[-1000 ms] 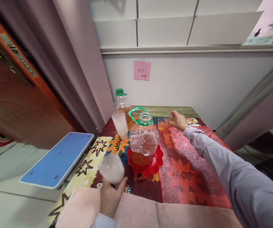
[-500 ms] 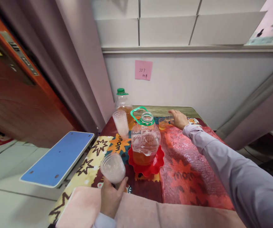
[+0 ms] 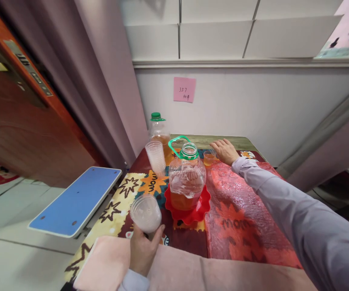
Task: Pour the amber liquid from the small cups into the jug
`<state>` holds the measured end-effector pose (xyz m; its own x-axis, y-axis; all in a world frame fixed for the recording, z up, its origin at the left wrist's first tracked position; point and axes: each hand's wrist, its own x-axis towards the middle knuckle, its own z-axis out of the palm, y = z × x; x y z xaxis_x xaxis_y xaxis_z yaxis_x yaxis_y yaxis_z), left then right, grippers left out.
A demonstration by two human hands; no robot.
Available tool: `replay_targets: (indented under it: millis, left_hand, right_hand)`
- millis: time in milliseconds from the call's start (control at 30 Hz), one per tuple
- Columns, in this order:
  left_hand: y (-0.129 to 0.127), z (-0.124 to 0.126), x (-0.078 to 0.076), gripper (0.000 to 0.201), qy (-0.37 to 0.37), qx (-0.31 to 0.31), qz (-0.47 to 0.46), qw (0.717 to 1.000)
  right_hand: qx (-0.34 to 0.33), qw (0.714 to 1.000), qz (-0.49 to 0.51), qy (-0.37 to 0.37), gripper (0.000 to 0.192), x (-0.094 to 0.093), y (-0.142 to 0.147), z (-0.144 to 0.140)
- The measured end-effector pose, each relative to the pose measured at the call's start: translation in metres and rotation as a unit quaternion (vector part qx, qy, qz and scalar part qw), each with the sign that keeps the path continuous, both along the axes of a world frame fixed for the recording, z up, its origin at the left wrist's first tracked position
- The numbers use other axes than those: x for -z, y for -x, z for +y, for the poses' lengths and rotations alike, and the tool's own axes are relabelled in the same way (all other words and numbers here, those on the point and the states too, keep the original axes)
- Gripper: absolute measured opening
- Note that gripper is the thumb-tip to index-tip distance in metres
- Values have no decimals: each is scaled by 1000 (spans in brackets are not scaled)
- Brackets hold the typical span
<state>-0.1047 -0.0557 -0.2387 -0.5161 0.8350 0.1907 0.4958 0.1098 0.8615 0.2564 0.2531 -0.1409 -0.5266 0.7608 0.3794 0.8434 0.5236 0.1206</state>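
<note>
My left hand (image 3: 145, 248) is closed round a stack of clear plastic cups (image 3: 145, 213), tilted above the near left of the table. At the far side, my right hand (image 3: 226, 151) has its fingers curved over a clear plastic cup that the hand mostly hides. Just left of those fingers stands a small cup of amber liquid (image 3: 209, 159). Between my hands a large clear jug (image 3: 187, 176), uncapped and with a green handle, stands on a red scalloped dish (image 3: 204, 206). Amber liquid fills its lower part.
Behind the jug at left are a taller stack of clear cups (image 3: 156, 157) and a green-capped jug (image 3: 159, 131) of amber liquid. A pink cloth (image 3: 180, 268) lies along the near edge. A red translucent mat (image 3: 247, 214) covers the right side. A blue board (image 3: 77, 202) stands left.
My right hand has moved a little left, towards and behind the cup of amber liquid. My left hand still holds the cup stack. The view has shifted slightly.
</note>
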Motion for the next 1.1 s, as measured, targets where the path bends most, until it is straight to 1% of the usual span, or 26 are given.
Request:
replay_targets:
  millis: [67, 100, 167, 200, 233, 267, 300, 333, 400, 433, 467, 500, 567, 633, 733, 833, 900, 1000, 1100]
  left_hand:
    - [-1, 0, -2, 56, -8, 1, -2, 1000]
    - [-2, 0, -3, 56, -13, 0, -2, 1000]
    - [-4, -1, -6, 54, -26, 0, -4, 1000]
    - [-5, -1, -8, 52, -32, 3, -5, 999]
    - [-7, -2, -9, 51, -36, 9, -7, 999]
    - [-9, -3, -11, 51, -39, 19, -9, 999]
    - [-10, -5, -12, 51, -40, 32, -10, 999]
    - [-11, -6, -13, 52, -41, 46, -6, 998]
    - [-12, -7, -13, 54, -57, 66, 21, 996]
    - [-12, -8, -13, 56, -75, 72, 44, 994]
    - [-12, -9, -13, 56, -96, 76, 70, 990]
    - [-12, -10, -12, 56, -118, 79, 95, 985]
    - [-13, -12, -11, 53, -154, 88, 137, 975]
    - [-14, -15, -11, 51, -175, 101, 162, 966]
    - [-14, -18, -10, 51, -198, 113, 180, 957]
    - [-14, -19, -8, 53, -227, 113, 188, 949]
    - [-14, -19, -7, 54, -234, 110, 187, 948]
    - [-18, -22, -5, 55, -204, 99, 158, 961]
    - [-20, -25, -9, 57, -139, 94, 82, 982]
  right_hand:
    - [-4, 1000, 17, -6, 52, -3, -1, -7]
    - [6, 999, 43, -12, 52, -6, -2, -12]
    - [57, 988, 144, -27, 55, -12, -6, -30]
    - [91, 972, 215, -31, 60, -16, -8, -43]
    - [120, 947, 295, -33, 67, -19, -8, -59]
    - [137, 916, 376, -33, 73, -23, -8, -78]
    - [132, 882, 451, -27, 77, -27, -5, -100]
    - [110, 849, 517, -26, 77, -31, -1, -124]
    - [35, 791, 610, -23, 67, -37, 16, -178]
    - [2, 775, 632, -17, 62, -40, 28, -205]
    - [-26, 768, 640, -23, 60, -42, 42, -231]
    - [-43, 769, 637, -29, 61, -44, 57, -255]
    - [-73, 795, 603, -2, 64, -46, 86, -292]
    - [-95, 814, 573, 23, 69, -44, 112, -313]
    - [-121, 842, 525, 34, 71, -34, 137, -320]
    - [-138, 877, 458, 47, 68, -16, 148, -318]
    - [-146, 891, 426, 61, 67, -3, 152, -319]
    - [-141, 897, 413, 64, 64, 10, 158, -323]
    - [-123, 896, 418, 82, 67, 9, 158, -329]
